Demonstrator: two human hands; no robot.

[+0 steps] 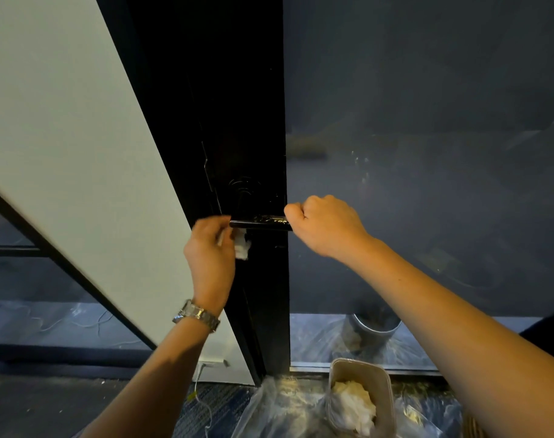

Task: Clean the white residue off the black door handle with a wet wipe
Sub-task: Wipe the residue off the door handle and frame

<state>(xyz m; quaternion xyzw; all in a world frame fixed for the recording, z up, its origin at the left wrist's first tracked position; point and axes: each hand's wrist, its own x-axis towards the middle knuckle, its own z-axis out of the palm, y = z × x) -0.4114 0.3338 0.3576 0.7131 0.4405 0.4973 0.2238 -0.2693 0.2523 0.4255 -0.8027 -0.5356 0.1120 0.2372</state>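
Right hand [327, 227] fist-gripped on glossy black lever door handle [259, 223], right end. Left hand [211, 248] pinches crumpled white wet wipe [242, 244] beneath handle's left end.

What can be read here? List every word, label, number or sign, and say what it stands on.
No words or numbers are readable.
Door handle: pale scribbly marks, residue rather than letters.
Lock plate above it: faint curved arcs, a symbol without words.
Watch: only the band shows.
Wipe and floor tub: no print visible.
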